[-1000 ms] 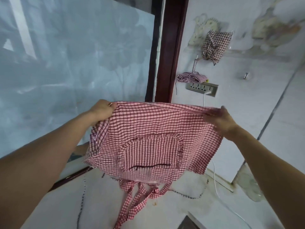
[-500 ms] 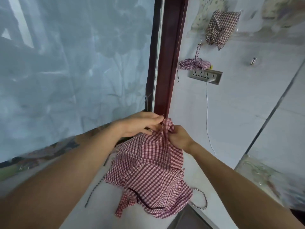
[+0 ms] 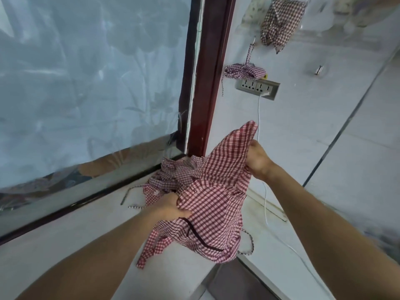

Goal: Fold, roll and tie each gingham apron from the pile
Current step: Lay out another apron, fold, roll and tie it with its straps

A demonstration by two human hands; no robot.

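A red-and-white gingham apron (image 3: 216, 202) hangs folded in half between my hands, its pocket with a dark trim line low down and its straps dangling. My right hand (image 3: 257, 161) grips the upper folded corner, held high. My left hand (image 3: 171, 206) grips the fabric lower down at the left edge. Behind the held apron, a pile of more gingham aprons (image 3: 171, 176) lies in the corner on the pale surface. A rolled and tied apron (image 3: 244, 71) sits on top of the wall socket.
A wall socket strip (image 3: 257, 87) has a white cable (image 3: 265, 202) running down to the surface. Another gingham bundle (image 3: 279, 22) hangs higher on the wall. A dark red frame post (image 3: 207, 83) and a frosted glass panel (image 3: 86, 83) stand to the left.
The apron went from spread wide between both hands to folded in half. My left hand has moved down from the top corners to the lower edge; my right hand keeps the top.
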